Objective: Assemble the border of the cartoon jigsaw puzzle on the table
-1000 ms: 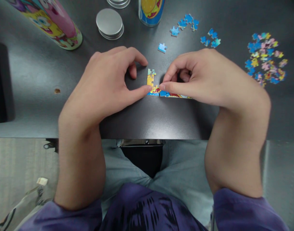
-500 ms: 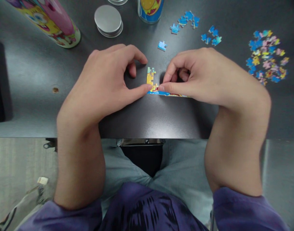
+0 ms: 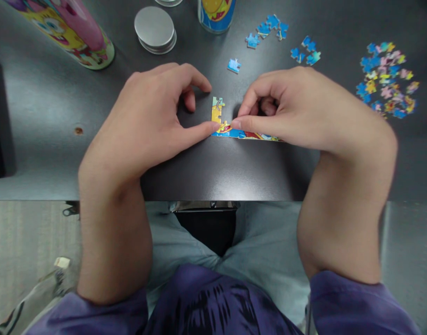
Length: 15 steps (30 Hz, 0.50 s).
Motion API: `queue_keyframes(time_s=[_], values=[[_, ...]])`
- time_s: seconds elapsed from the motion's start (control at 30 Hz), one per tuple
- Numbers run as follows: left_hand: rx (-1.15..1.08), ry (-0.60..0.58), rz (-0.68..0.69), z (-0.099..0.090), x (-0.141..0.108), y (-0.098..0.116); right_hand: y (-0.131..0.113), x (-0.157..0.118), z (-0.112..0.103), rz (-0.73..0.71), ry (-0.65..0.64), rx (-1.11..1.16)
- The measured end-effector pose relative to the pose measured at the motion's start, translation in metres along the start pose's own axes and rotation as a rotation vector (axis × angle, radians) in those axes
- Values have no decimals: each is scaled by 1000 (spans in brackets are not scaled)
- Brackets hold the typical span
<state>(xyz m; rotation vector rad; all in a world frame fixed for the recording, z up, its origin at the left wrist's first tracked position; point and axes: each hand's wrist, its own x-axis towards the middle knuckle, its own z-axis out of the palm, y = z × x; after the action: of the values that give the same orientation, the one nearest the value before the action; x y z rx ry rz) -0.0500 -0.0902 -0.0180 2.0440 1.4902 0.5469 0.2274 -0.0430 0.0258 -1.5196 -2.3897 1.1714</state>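
A joined strip of jigsaw puzzle (image 3: pixel 248 135) lies flat near the table's front edge. At its left end a short column of joined pieces (image 3: pixel 216 110), yellow and pale green, runs away from me and forms an L. My left hand (image 3: pixel 155 111) rests its thumb tip on the inner corner of the L, its fingers spread above the table. With fingers curled and thumb close to the index finger, my right hand (image 3: pixel 299 104) touches the strip just right of that corner. Anything between those fingertips is hidden, and this hand covers the strip's right end.
A lone blue piece (image 3: pixel 234 65) lies beyond the hands, with small groups of blue pieces (image 3: pixel 264 30) behind it. At right is a pile of mixed pieces (image 3: pixel 387 81). Silver round lids (image 3: pixel 154 28), a blue can (image 3: pixel 216 16) and a cartoon-printed cylinder (image 3: pixel 73 35) stand at the back.
My right hand has shifted very slightly, and more of the strip beside its thumb now shows. The left thumb stays on the corner. The whole view has drifted a little.
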Motion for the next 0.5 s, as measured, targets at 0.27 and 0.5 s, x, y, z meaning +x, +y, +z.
queue_keyframes(time_s=[0.27,0.5], values=[[-16,23,3,0,0,-3,13,1,1,-59,-12,49],[-8,13,4,0,0,-1,7,-4,-2,-44,7,66]])
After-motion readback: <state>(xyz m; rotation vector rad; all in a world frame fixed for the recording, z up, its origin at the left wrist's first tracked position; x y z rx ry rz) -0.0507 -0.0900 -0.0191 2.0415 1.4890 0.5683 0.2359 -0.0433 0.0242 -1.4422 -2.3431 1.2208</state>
